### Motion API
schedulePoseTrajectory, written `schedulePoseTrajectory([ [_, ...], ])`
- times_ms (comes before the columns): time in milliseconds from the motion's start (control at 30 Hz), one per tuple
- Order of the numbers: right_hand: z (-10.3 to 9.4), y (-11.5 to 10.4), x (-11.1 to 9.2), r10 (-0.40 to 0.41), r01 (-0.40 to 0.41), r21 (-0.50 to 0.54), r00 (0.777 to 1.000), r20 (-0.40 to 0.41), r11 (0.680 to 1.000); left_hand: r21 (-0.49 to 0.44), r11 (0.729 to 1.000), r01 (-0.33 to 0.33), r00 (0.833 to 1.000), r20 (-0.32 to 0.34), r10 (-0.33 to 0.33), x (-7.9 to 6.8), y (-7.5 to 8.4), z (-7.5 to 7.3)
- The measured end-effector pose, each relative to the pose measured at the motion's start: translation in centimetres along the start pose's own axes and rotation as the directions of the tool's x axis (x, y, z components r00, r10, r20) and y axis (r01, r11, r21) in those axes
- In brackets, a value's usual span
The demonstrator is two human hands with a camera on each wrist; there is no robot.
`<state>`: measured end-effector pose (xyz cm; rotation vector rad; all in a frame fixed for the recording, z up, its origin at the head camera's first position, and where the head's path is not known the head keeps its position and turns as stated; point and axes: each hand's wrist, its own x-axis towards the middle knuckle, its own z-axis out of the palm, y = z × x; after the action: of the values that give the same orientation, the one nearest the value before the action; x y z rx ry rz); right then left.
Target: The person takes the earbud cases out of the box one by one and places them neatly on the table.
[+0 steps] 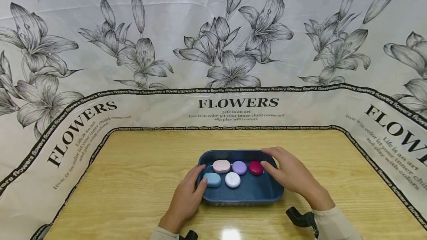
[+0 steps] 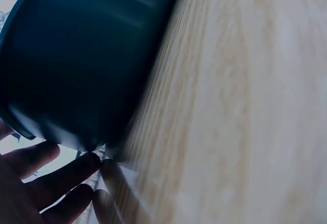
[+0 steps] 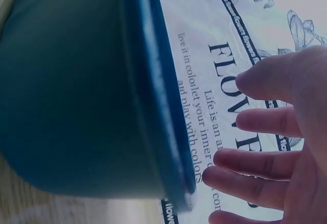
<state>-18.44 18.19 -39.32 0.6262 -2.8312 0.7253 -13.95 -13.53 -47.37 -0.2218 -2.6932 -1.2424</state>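
Observation:
A dark blue tray [image 1: 247, 195] with rounded corners stands on the table. Inside lie several smooth rounded pieces that look like soaps or small cases: a pink oblong one [image 1: 221, 166], a lilac round one [image 1: 239, 167], a crimson round one [image 1: 255, 167], a light blue oblong one [image 1: 212, 180] and a white round one [image 1: 232, 180]. My left hand [image 1: 187, 195] is at the tray's left end, its extended fingers [image 2: 66, 178] by the outer wall. At the right end is my right hand [image 1: 293, 171]; its fingers [image 3: 255, 163] are spread and apart from the tray wall in the right wrist view.
The tray stands on a light wood-grain table [image 1: 140, 166]. A white cloth [image 1: 160, 108] with printed flowers and lettering rises behind the table and along both sides. Black wrist straps [image 1: 301, 217] show near the sleeves.

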Motion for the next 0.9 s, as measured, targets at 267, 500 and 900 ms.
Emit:
schedulePoseTrajectory([
  [267, -0.2, -1.0, 0.8, -0.018, 0.018, -0.013, 0.999, 0.027, 1.000, -0.006, 1.000, 0.018, 1.000, 0.006, -0.018, 0.0, 0.0, 0.0],
  [500, -0.4, -1.3, 1.5, -0.047, 0.048, -0.007, 0.994, 0.098, 0.999, -0.007, 1.000, 0.010, 1.000, 0.013, -0.010, 0.1, 0.0, -0.1],
  [900, -0.4, -2.2, 2.8, -0.082, 0.094, -0.051, 0.975, 0.204, 0.994, -0.022, 1.000, -0.007, 1.000, 0.011, 0.007, 0.1, -0.1, -0.2],
])
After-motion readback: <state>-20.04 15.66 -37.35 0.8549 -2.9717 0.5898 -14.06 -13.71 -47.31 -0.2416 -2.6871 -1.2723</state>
